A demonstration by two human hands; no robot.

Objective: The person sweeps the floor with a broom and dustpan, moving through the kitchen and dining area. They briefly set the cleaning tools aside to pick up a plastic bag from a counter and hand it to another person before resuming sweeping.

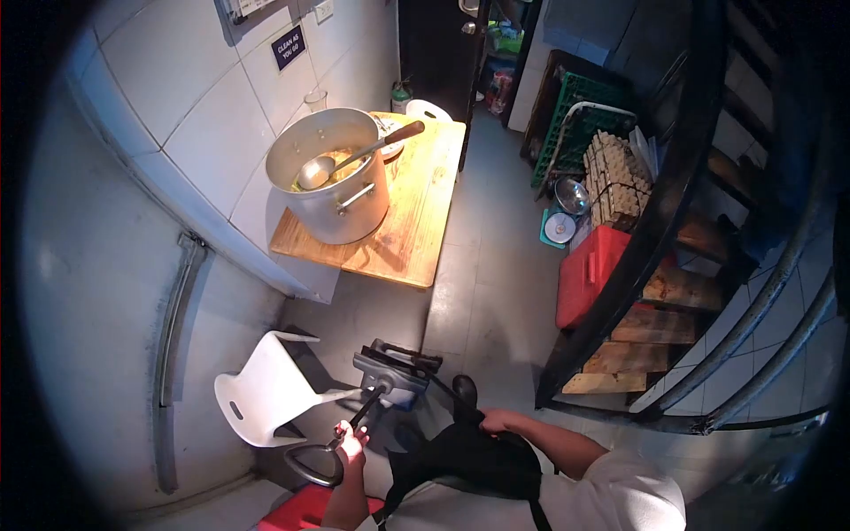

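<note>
My left hand (pixel 351 441) is wrapped round the black shaft of a long-handled tool, just above its dark loop handle (pixel 316 465). The shaft runs to a grey, box-shaped head (pixel 390 376) near the floor beside a white chair. My right hand (pixel 498 421) is closed at the end of a thin black rod that slants up to the same grey head. A black apron (pixel 469 465) covers my front, and one dark shoe (pixel 464 388) shows between my hands.
A wooden table (pixel 416 221) bears a large metal pot (pixel 332 208) with a ladle (pixel 372 150). The white chair (pixel 266 389) stands at left. At right are a staircase (pixel 642 327), a red box (pixel 593 274), egg trays (pixel 615 181) and a scale (pixel 560 227). A door (pixel 438 62) is ahead.
</note>
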